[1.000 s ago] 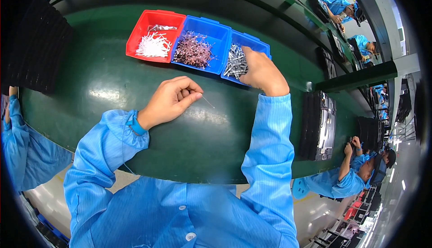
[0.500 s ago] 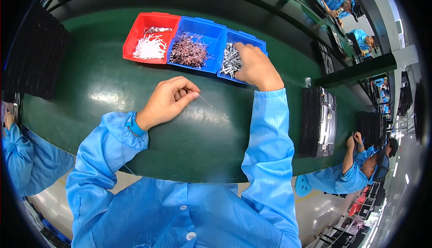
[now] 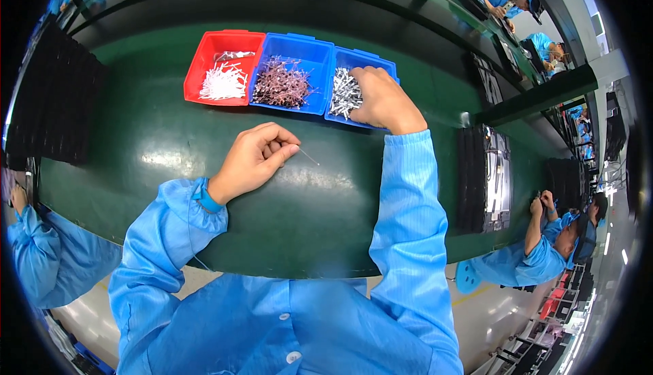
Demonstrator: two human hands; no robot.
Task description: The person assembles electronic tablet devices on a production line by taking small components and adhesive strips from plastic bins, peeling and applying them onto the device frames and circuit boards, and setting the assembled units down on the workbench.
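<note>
My left hand [image 3: 253, 159] is closed in a pinch over the green table. A thin wire-like piece [image 3: 310, 156] sticks out of its fingertips toward the lower right, with a tiny pale tip. My right hand [image 3: 386, 101] reaches into the right blue bin [image 3: 381, 63], thumb and fingers apart over small silver-grey cylindrical parts [image 3: 345, 93]. Some of its fingertips are hidden among the parts. The middle blue bin [image 3: 314, 50] holds a heap of thin-leaded reddish-brown components [image 3: 281, 83]. White short tubes [image 3: 223, 82] and a small clear bag [image 3: 235, 56] lie in the red bin [image 3: 198, 69].
Stacked black panels [image 3: 51, 96] stand on the left of the green table [image 3: 286, 239]. Another black stack [image 3: 484, 179] stands to the right. A dark frame bar [image 3: 537, 94] crosses the right side. Co-workers in blue sit at both sides, one by a blue stool [image 3: 467, 278].
The bins and table sit slightly lower and shifted in the view. My right hand stays in the right blue bin, and my left hand still pinches the thin wire-like piece.
</note>
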